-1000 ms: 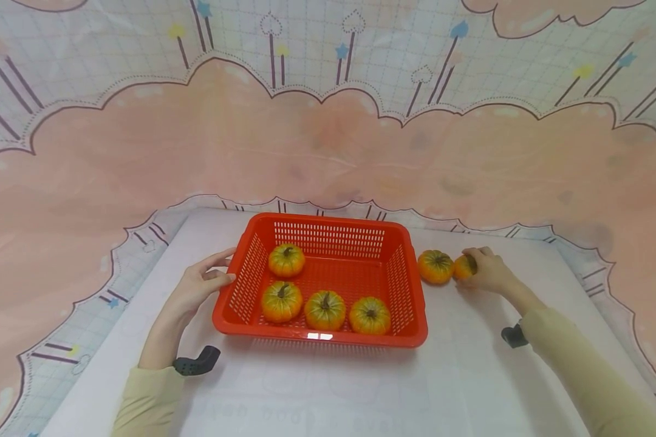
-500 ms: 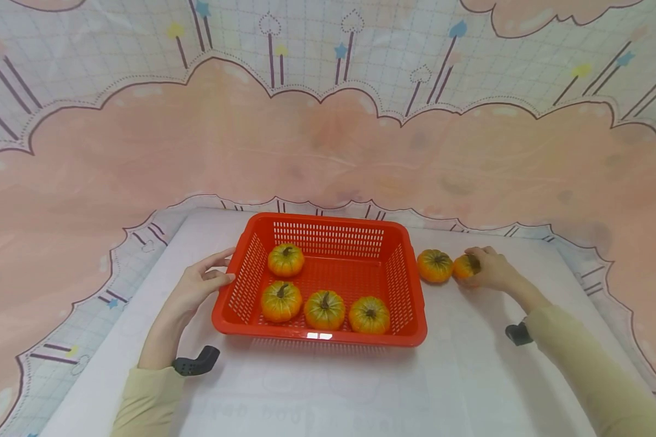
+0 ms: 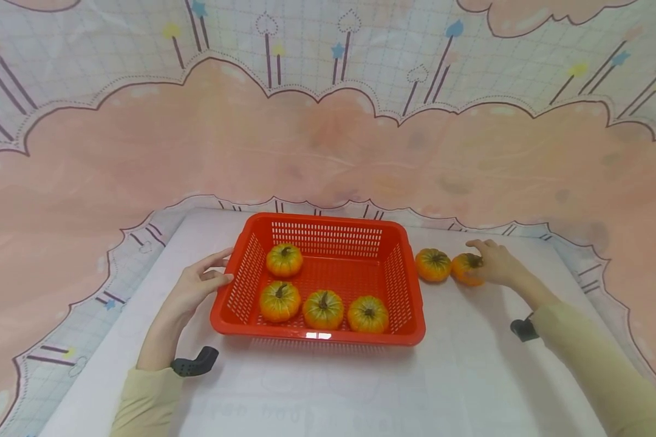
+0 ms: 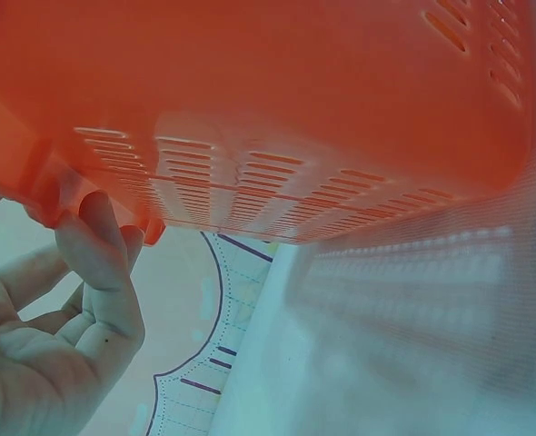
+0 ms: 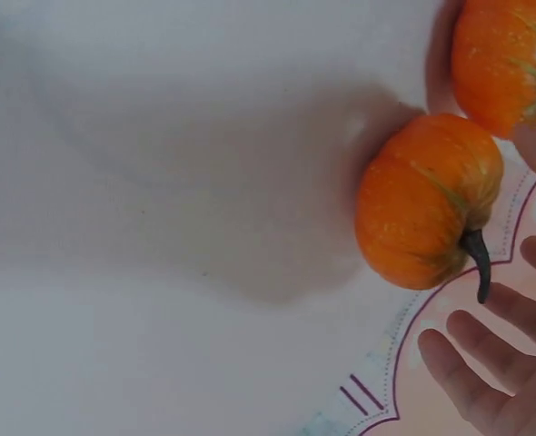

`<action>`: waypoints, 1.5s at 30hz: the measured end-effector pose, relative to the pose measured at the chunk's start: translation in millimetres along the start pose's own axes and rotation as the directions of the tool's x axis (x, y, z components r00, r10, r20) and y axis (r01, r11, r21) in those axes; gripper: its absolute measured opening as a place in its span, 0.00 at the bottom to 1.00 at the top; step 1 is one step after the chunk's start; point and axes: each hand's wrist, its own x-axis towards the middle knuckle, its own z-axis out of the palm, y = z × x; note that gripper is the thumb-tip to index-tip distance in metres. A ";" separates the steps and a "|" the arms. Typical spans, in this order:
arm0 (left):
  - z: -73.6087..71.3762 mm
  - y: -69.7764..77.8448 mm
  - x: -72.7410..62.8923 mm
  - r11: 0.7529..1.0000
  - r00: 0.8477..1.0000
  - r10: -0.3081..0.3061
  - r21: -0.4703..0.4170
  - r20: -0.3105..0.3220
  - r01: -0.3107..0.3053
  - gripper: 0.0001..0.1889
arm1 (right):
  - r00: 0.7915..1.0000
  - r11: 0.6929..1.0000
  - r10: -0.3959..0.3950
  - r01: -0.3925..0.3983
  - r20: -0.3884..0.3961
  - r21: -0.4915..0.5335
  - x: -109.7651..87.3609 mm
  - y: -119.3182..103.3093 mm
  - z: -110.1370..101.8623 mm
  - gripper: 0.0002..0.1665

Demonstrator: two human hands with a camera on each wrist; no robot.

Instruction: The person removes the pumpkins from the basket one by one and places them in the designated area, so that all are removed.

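Observation:
My left hand (image 3: 192, 291) is at the left side of a red plastic basket (image 3: 328, 335), its fingertips right at the outer rim. In the left wrist view, the fingers (image 4: 100, 282) bend loosely beneath the basket's lip. My right hand (image 3: 500, 264) is just right of a small orange pumpkin (image 3: 464, 270), fingers spread and apart from it in the right wrist view, where the pumpkin's dark stem (image 5: 477, 259) points toward them. Beside that pumpkin lies a second pumpkin (image 3: 433, 265), close to the basket's right wall.
Several more pumpkins lie in the basket, one at the back left (image 3: 284, 260) and others along the front, such as the front right pumpkin (image 3: 368, 314). A white cloth covers the table (image 3: 306, 388). Behind it hangs a pink patterned curtain (image 3: 328, 152).
My right hand has loosened from the small pumpkin and drawn slightly right, uncovering more of it. The left hand has stayed at the basket's rim.

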 end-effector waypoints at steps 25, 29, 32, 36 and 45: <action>0.2 -0.7 0.4 1.000 1.000 -0.001 0.003 0.001 0.001 0.33 | 0.989 0.998 0.022 -0.014 -0.145 0.054 -1.0 -46.7 -29.4 0.39; 0.4 -0.3 -0.1 1.000 1.000 -0.002 0.008 -0.003 0.002 0.33 | 0.982 0.998 -0.008 0.020 -0.187 0.063 -1.3 -56.3 -32.9 0.37; 0.4 0.0 -0.3 1.000 1.000 0.001 0.006 -0.002 -0.001 0.33 | 0.975 0.997 -0.037 0.053 -0.218 0.064 -2.0 -63.5 -35.6 0.35; 0.2 0.1 -0.5 1.000 1.000 0.004 0.004 0.002 -0.004 0.33 | 0.967 0.994 -0.070 0.089 -0.246 0.067 -2.8 -74.1 -38.8 0.34; 0.6 0.0 -0.6 1.000 1.000 0.003 0.009 -0.006 -0.002 0.33 | 0.942 0.983 -0.148 0.174 -0.300 0.062 0.2 -96.2 -42.7 0.32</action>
